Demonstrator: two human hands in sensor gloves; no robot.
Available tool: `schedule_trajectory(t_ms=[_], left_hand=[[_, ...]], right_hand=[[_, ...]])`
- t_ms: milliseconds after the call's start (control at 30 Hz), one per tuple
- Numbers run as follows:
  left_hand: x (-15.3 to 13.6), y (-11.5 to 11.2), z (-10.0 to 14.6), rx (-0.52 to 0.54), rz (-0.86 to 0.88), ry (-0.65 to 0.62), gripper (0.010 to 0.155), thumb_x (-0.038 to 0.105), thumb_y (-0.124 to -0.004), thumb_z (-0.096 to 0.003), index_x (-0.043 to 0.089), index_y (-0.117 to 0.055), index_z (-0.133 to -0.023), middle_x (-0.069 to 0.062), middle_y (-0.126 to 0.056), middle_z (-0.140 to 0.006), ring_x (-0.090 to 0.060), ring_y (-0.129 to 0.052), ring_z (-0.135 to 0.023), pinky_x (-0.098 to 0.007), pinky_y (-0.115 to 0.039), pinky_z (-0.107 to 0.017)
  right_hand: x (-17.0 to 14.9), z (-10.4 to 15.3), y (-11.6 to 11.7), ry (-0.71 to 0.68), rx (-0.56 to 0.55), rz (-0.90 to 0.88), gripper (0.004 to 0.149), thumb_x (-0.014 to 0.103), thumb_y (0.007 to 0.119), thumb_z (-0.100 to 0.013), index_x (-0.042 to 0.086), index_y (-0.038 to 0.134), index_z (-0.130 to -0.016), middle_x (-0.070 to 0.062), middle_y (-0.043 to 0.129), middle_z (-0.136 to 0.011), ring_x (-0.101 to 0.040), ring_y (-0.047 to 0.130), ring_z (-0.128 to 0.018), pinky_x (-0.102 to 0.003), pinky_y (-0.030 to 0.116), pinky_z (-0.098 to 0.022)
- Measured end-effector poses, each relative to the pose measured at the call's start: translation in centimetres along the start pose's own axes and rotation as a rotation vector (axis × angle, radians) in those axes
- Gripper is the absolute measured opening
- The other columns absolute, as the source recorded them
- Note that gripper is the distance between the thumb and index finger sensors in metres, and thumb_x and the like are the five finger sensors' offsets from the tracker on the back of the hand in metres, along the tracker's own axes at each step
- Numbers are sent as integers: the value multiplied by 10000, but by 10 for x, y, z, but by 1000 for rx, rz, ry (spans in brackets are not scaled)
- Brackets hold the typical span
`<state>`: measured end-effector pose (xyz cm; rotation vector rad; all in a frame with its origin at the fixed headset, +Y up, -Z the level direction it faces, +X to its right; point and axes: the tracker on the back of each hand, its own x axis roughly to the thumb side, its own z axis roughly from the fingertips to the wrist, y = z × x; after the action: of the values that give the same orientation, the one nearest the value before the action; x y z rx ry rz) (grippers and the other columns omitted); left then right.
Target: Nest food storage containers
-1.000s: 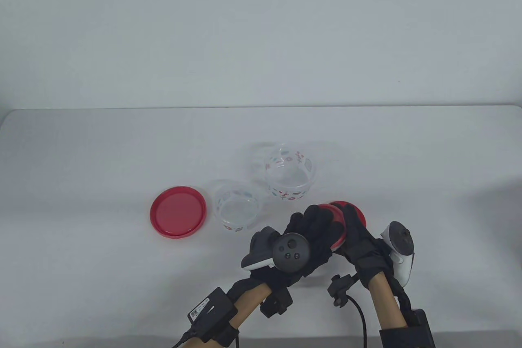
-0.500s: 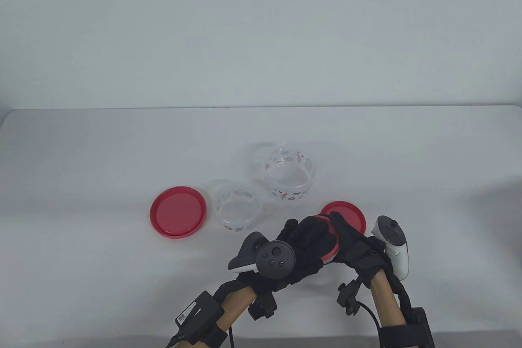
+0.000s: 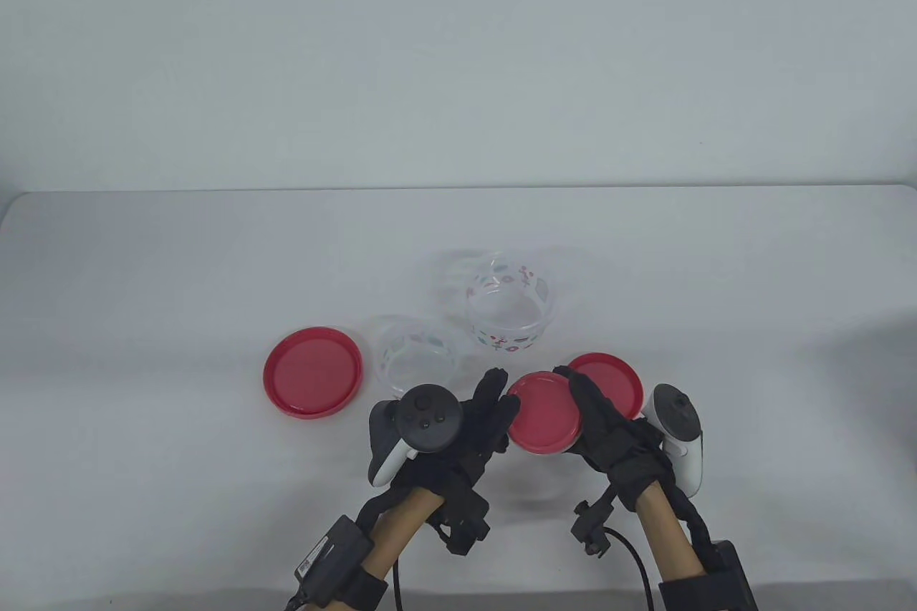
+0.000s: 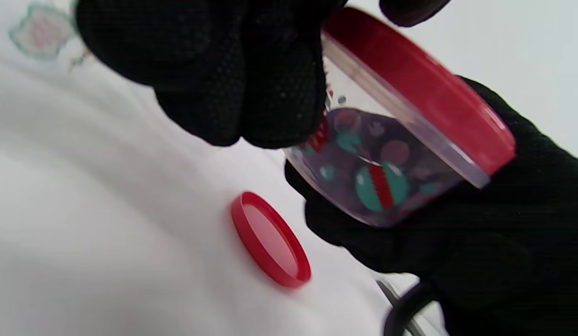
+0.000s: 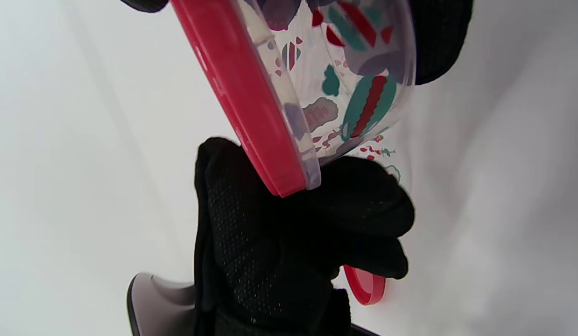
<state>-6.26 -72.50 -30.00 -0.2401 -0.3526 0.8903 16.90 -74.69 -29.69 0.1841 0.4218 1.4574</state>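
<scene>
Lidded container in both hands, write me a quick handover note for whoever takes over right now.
Right hand grips the small lidded container off the table; left hand fingers rest at its red lid.
Two open containers stand on the table: left one, farther one.
Loose lids: large one far left, another behind the right hand.
Done: two containers opened. Left: remove this lid, nest all three.

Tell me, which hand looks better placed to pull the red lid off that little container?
Probably the left hand: its fingertips sit at the lid's rim, while the right hand cradles the container.
</scene>
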Motion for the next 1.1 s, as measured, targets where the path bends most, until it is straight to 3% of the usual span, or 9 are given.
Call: schedule_trajectory(t_ms=[267,367,567,800,933,1100], left_hand=[[-7,0,-2,-22,65,53,626,457,-472,-671,87,-434,-1174,-22,-978,-644,-315,-946,-506,-344,-849,-322],[-6,7,-3,-8,59,60,619,448,-478,-671,86,-439,-1172,-9,-978,-651,-316,-946,-515,-345,-849,-329],[-2,47,-2,157,14,93,620,445,-479,-673,85,-427,-1175,-10,-975,-659,-319,-944,-523,-350,-848,-335],[-8,103,-3,283,-74,286,623,449,-475,-674,101,-397,-1184,-15,-962,-682,-327,-928,-554,-360,-838,-360],[-19,116,-4,302,-123,399,624,450,-475,-675,110,-377,-1189,-19,-955,-698,-333,-921,-570,-365,-834,-375],[-32,116,-9,266,-195,528,634,450,-477,-677,114,-338,-1195,-22,-952,-711,-334,-917,-586,-369,-833,-389]], right_hand=[[-3,-2,4,11,-4,14,703,509,435,-678,6,255,-1134,-318,197,-1100,-525,517,-902,-591,611,-577],[-1,-1,4,-16,8,-7,774,572,412,-666,2,174,-1133,-316,138,-1107,-522,482,-928,-599,593,-587],[6,3,-12,-45,-116,12,778,571,413,-664,-2,171,-1130,-317,142,-1106,-518,475,-935,-600,588,-591],[8,4,-14,-53,-123,-13,767,560,413,-667,-6,181,-1130,-324,147,-1103,-517,476,-935,-599,586,-592],[9,4,-13,-57,-112,-14,768,558,414,-667,-9,185,-1131,-324,153,-1104,-518,476,-934,-599,587,-592],[8,4,-13,-61,-117,-18,761,554,419,-667,-9,199,-1131,-324,164,-1104,-517,481,-933,-599,587,-593]])
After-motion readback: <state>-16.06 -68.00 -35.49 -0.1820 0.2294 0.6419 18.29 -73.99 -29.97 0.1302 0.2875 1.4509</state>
